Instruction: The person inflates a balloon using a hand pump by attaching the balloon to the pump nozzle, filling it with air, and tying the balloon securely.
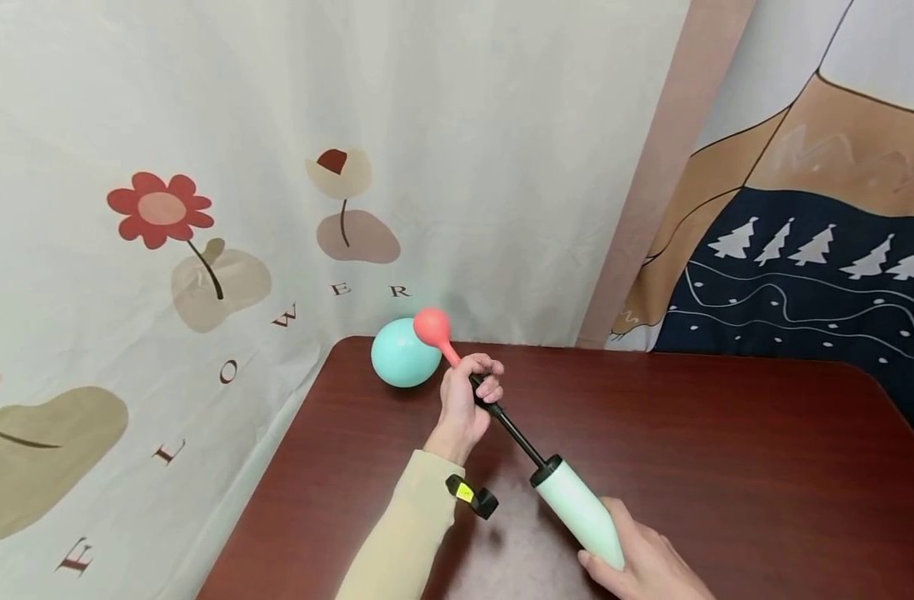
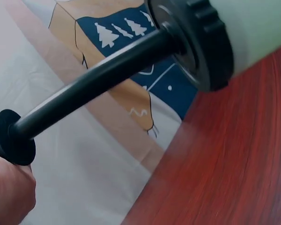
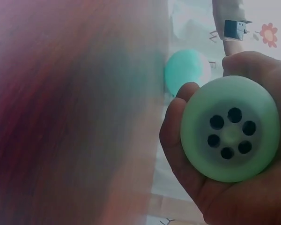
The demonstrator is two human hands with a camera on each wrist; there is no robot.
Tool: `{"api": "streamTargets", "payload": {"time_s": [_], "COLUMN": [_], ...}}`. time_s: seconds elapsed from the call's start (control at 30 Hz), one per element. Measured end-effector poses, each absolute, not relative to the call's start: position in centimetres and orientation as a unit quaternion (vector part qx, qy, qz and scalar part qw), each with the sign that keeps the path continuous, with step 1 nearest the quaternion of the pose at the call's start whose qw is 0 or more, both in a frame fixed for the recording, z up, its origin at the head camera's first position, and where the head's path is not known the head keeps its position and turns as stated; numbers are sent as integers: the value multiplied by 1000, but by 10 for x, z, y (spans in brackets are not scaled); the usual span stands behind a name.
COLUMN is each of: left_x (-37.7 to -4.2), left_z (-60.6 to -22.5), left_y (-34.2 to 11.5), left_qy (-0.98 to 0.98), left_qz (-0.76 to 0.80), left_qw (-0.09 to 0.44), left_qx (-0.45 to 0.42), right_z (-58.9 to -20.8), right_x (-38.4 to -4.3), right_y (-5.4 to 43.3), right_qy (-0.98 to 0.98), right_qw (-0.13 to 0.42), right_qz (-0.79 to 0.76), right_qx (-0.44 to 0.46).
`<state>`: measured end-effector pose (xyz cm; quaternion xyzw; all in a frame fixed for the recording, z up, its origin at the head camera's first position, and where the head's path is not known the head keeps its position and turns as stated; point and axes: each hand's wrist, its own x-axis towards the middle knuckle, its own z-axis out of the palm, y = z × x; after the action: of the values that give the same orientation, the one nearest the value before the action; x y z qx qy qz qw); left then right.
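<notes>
My left hand (image 1: 464, 404) curls around the black nozzle end of a balloon pump, where the neck of a small, partly inflated red balloon (image 1: 431, 327) emerges. From that hand a black rod (image 1: 521, 437) runs down to the pump's pale green barrel (image 1: 579, 510). My right hand (image 1: 651, 560) grips this barrel near its rear end. Several round holes show in the barrel's end face (image 3: 230, 136) in the right wrist view. The left wrist view shows the black flange (image 2: 14, 138) against my left hand. How the balloon neck sits on the nozzle is hidden by the fingers.
An inflated turquoise balloon (image 1: 402, 357) rests at the back left of the dark red wooden table (image 1: 726, 467), partly behind the red one. Printed curtains (image 1: 501, 167) hang along the table's back and left edges. A black strap device (image 1: 473, 497) sits on my left wrist.
</notes>
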<state>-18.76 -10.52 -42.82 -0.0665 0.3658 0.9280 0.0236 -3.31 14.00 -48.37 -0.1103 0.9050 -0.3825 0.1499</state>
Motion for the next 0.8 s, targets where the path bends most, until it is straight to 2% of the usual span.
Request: {"api": "streamTargets", "payload": {"time_s": [0.27,0.5,0.8], "left_x": [-180,-174,-179], "left_z": [-433,-438,-443], "left_y": [-92,-76,-78], "left_qy": [390,407,408], "left_qz": [918,910,907], "left_qw": [41,57,69], "left_qx": [-61,-54,-79], "right_z": [-476,-470,-474], "right_x": [-43,-52,-51], "right_y": [115,101,99], "right_qy": [900,896,900], "right_qw": [121,70,86], "right_qz": [-408,-429,-422], "right_qx": [-91,-86,-72]}}
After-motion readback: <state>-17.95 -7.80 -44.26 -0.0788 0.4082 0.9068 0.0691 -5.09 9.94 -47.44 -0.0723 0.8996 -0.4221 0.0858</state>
